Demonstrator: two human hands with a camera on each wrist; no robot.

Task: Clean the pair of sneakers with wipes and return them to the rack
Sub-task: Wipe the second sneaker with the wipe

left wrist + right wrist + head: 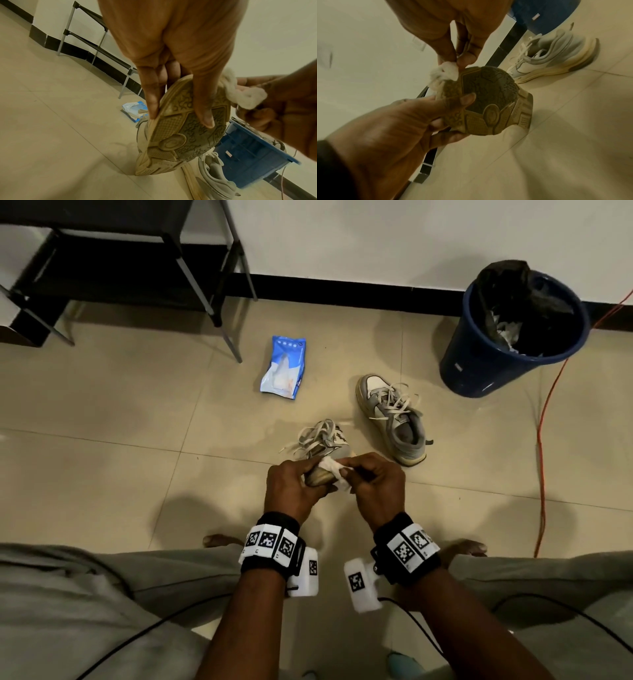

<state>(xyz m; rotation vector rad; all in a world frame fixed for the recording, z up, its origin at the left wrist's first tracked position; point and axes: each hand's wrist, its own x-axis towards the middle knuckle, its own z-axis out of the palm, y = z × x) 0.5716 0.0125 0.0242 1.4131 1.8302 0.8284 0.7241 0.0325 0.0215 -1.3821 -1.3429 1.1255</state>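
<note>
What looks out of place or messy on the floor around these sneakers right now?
The wipes pack lies crumpled on the floor tiles. The second sneaker sits there too, laces loose and splayed. An orange cable trails across the floor beside the blue bin. The shoe rack stands with no shoes on the shelves in view.

No legible text or labels.

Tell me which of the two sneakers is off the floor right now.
The sneaker in the left hand: that held sneaker is lifted, its sole facing the person. The other sneaker sits upright on the floor tiles beside the blue bin.
</note>
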